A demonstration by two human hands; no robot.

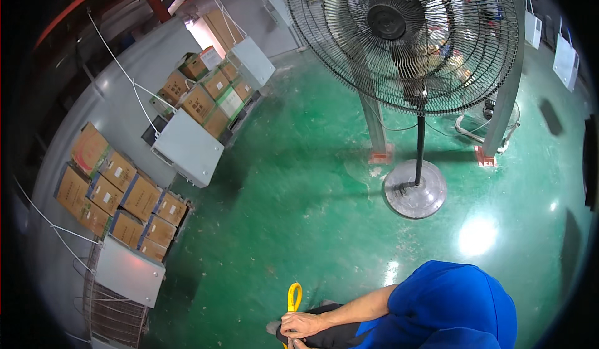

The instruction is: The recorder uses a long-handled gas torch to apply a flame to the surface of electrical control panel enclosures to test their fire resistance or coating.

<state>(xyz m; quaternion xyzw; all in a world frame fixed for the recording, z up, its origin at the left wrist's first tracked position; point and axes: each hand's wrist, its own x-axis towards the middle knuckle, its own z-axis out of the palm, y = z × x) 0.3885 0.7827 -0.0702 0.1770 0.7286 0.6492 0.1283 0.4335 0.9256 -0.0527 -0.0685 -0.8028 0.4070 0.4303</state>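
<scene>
A yellow looped band (294, 296), perhaps a strap or a tool handle, stands up out of my right hand (301, 325). That hand's fingers are closed round its lower part, and a little more yellow shows beneath. Just below, a bit of my left hand (300, 344) shows at the lower edge, close against the right one; its grip is cut off from view. My right arm reaches in from the lower right in a blue sleeve (458, 296). Dark trousers (331, 335) and part of a shoe lie behind the hands.
A large black pedestal fan (417, 109) stands ahead on a round base (415, 190), before steel posts (497, 127) bolted to the green floor (281, 193). Stacked cartons (138, 196) line the left wall. Grey-white panels (189, 147) hang from cords, and a wire rack (116, 308) stands lower left.
</scene>
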